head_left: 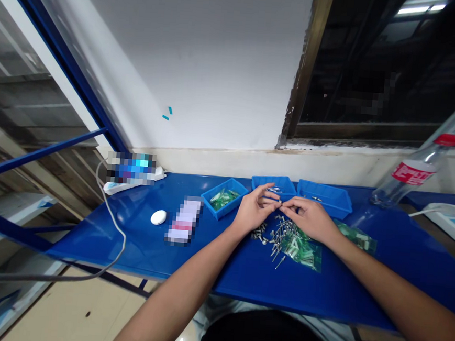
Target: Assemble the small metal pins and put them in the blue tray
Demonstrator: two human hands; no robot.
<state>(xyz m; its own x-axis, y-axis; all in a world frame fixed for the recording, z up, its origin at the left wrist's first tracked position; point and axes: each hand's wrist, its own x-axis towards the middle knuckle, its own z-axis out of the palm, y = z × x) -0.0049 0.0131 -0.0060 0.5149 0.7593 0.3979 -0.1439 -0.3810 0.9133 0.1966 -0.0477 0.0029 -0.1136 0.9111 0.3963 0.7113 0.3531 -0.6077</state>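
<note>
My left hand and my right hand meet fingertip to fingertip above the blue table. A small silver metal fastener shows between their pinched fingers, mostly covered. Some of the left fingers are stretched out past it. Under the hands lies a loose pile of thin, headed metal fasteners, with short round metal pieces at its left. A green-printed clear bag of pale pieces lies against the pile, partly below my right hand. Another such bag is to the right of that wrist.
Behind the hands stand a blue bin with metal pins and another bin with a few pieces. The left bin holds green bags. Around them are a white round object, blurred phone-like rectangle, power strip and plastic bottle.
</note>
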